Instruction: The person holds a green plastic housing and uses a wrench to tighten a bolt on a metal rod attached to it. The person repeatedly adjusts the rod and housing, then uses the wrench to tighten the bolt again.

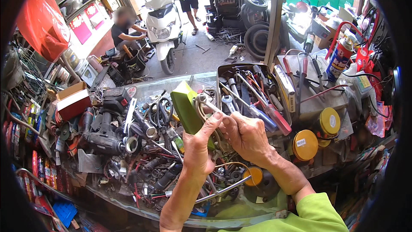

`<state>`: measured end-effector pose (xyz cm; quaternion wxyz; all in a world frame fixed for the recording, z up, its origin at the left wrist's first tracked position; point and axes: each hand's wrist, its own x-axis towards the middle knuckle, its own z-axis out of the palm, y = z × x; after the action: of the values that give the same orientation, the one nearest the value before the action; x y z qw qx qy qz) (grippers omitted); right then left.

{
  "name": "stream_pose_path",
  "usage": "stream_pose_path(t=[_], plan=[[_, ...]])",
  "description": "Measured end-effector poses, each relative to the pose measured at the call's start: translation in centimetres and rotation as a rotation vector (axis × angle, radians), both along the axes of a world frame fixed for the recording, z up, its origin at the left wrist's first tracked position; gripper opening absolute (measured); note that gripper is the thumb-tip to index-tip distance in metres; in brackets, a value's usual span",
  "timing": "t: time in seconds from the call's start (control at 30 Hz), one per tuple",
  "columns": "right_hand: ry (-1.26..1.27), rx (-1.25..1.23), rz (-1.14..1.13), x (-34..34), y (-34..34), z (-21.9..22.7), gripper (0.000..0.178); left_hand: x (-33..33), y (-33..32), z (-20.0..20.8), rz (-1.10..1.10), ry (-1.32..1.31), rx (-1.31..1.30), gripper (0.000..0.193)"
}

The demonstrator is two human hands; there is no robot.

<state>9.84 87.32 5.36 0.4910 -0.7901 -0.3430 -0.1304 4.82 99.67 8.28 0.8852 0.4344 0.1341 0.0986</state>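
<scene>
My left hand is closed around a bright green plastic part with a curved metal piece along its side, held up over the cluttered bench. My right hand grips a silver wrench, whose rounded end rests against the metal piece at the green part's edge. The tips of both thumbs nearly meet on the wrench's shank. What the wrench end sits on is too small to make out, and my left fingers are mostly hidden behind the part.
A tool tray full of screwdrivers and wrenches stands just beyond my right hand. Left of my hands lie a cordless drill and black-handled scissors. Yellow-lidded jars stand at right. Beyond the glass bench, one person crouches beside a white scooter; another walks.
</scene>
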Motion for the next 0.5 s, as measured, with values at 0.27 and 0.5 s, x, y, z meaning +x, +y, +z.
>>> stream_pose_path(t=[0.27,0.5], plan=[[-0.221,0.07,-0.035,0.7,-0.5,-0.7,0.021,-0.5,0.0,0.7,-0.119,-0.005,-0.108,0.027],[-0.246,0.165,0.003,1.0,-0.3,-1.8,0.02,-0.7,0.1,0.9,-0.145,-0.04,0.015,0.027]])
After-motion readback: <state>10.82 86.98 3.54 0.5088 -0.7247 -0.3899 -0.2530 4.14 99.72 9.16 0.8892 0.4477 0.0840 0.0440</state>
